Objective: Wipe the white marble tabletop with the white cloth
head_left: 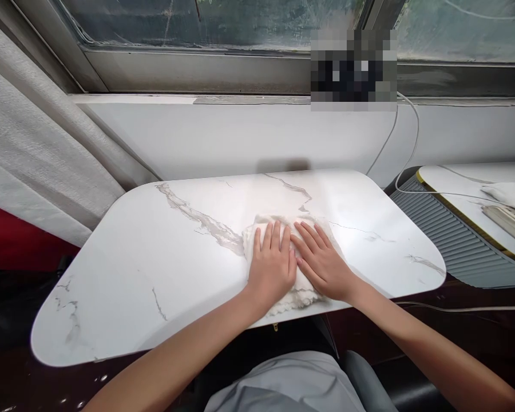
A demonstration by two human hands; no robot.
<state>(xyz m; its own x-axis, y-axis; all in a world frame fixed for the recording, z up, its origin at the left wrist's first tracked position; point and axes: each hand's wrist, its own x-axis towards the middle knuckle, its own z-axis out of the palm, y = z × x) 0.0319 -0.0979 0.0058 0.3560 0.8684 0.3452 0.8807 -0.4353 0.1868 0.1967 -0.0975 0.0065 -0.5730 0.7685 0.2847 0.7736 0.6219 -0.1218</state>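
A white, fluffy cloth (302, 292) with a scalloped edge lies on the white marble-patterned table (189, 263), close to its front edge. My left hand (272, 260) rests flat on the cloth's left half, fingers stretched out and pointing away from me. On the right half, my right hand (321, 260) presses flat too, its fingers angled to the far left. The thumbs nearly meet in the middle. Both palms cover much of the cloth, so its centre is hidden.
Behind the table are a white wall and a window (218, 26). A grey-white curtain (47, 109) hangs at left. To the right stands a second table (467, 183) with a ribbed side, with a white cloth (510, 194) on it. A white cable (417, 126) runs down there.
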